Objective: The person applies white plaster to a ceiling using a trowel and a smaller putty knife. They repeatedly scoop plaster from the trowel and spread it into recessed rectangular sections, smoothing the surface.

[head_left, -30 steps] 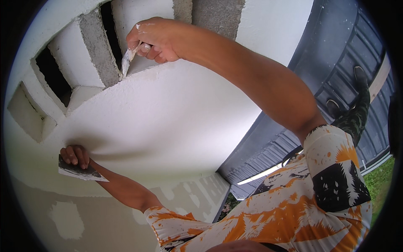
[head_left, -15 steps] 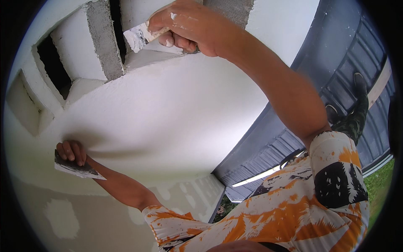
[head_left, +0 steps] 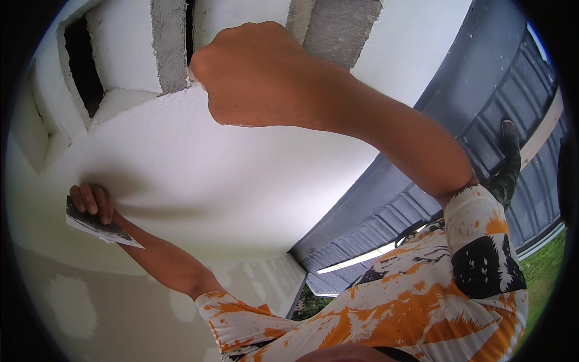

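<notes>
My right hand [head_left: 259,78] is closed in a fist, its back toward me, up by the slotted part of the white wall [head_left: 271,175]. The putty knife that showed in it half a second ago is hidden behind the fist now. Lower on the left, my left hand [head_left: 92,202] grips a flat scraper plate [head_left: 99,226], its fingers bent over the dark face. White paste lies along the plate's pale lower edge. This hand is held close to the wall and casts a shadow on it.
Near the top, a dark slot [head_left: 83,66] and a rough grey strip [head_left: 167,45] break up the white surface. A rough grey patch [head_left: 342,30] lies beyond my right hand. Dark ribbed metal sheeting [head_left: 368,232] runs along the right, with a shoe [head_left: 510,131] on it.
My right hand has turned and moved slightly lower, so its back shows and the putty knife no longer does. My left hand and the plate sit slightly higher and further left in view.
</notes>
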A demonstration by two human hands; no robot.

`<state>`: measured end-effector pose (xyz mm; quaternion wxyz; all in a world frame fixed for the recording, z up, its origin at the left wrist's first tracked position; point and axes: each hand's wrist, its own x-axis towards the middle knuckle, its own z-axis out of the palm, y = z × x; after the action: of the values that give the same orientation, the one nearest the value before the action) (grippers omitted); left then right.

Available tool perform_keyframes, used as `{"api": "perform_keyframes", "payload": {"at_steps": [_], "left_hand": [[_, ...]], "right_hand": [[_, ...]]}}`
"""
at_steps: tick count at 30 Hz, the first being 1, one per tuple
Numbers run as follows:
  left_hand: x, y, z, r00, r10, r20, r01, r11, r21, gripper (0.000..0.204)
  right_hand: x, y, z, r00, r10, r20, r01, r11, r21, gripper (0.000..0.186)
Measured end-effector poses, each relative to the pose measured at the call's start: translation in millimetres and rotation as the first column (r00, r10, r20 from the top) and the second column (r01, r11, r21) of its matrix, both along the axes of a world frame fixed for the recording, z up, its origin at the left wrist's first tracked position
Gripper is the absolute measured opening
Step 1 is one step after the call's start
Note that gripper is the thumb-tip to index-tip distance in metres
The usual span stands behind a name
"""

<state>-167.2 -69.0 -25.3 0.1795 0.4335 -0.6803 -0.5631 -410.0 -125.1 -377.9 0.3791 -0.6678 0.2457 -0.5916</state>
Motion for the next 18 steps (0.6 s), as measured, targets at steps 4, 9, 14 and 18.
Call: {"api": "perform_keyframes", "payload": {"at_steps": [4,9,14,18], "left_hand": [[4,0,-3,1.000,0.000,-0.028,-0.001,1.000,-0.019,0.025],[0,-3,-3,1.000,-0.024,0.003,0.024,1.000,0.005,0.022],[0,-5,-3,0.998,-0.068,0.005,0.068,0.998,0.004,0.020],[4,-4,-2,0.997,-0.072,-0.004,0.072,0.997,0.020,0.020]], "right_hand": [[-2,15,-8,0.984,-0.141,0.106,0.136,0.989,0.052,0.009],[19,20,-29,0.862,-0.038,0.505,-0.167,0.920,0.354,0.010],[27,-1,-46,0.794,0.001,0.608,-0.294,0.876,0.382,0.022],[19,-24,-41,0.976,-0.046,0.213,-0.002,0.976,0.218,0.026]]}}
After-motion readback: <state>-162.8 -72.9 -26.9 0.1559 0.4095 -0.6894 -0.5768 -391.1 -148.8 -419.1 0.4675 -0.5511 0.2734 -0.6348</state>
